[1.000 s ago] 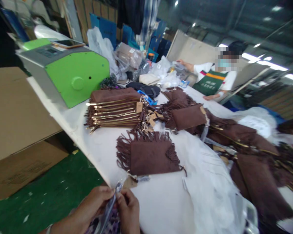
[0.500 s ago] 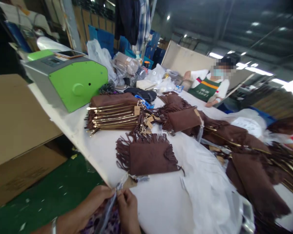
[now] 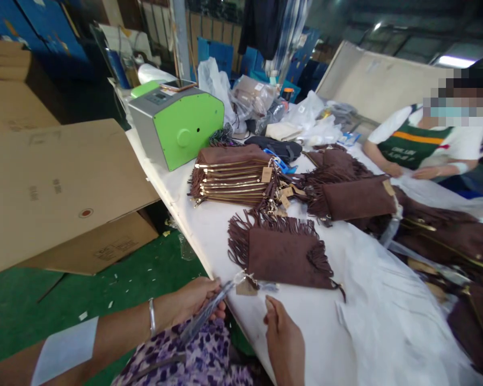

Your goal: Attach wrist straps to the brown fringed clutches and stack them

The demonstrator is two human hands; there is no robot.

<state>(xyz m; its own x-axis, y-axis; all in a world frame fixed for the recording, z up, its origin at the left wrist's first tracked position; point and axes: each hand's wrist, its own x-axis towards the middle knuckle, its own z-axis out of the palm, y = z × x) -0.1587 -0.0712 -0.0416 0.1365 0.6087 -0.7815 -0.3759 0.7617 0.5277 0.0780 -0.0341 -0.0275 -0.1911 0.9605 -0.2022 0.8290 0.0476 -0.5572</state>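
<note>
My left hand (image 3: 207,298) is closed around a thin dark strap (image 3: 209,313) wrapped in clear plastic, just off the table's near edge. The strap slants from my lap up toward a brown fringed bag (image 3: 287,257), which lies flat on the white table. A tan tag (image 3: 246,287) rests at the bag's lower left corner, beside the wrapped end of the strap. My right hand (image 3: 284,335) is over the table below the bag, apart from the strap. Its fingers are loosely bent, with nothing visible in them.
A stack of brown bags (image 3: 231,174) with gold zips stands behind, near a green and grey machine (image 3: 189,128). More bags (image 3: 358,198) and white wrapping sheets (image 3: 378,300) lie to the right. Cardboard boxes (image 3: 64,187) stand left. A co-worker (image 3: 414,139) handles plastic across the table.
My right hand has let go of the strap and moved right, away from my left hand. The left hand still holds the strap. The view has turned left.
</note>
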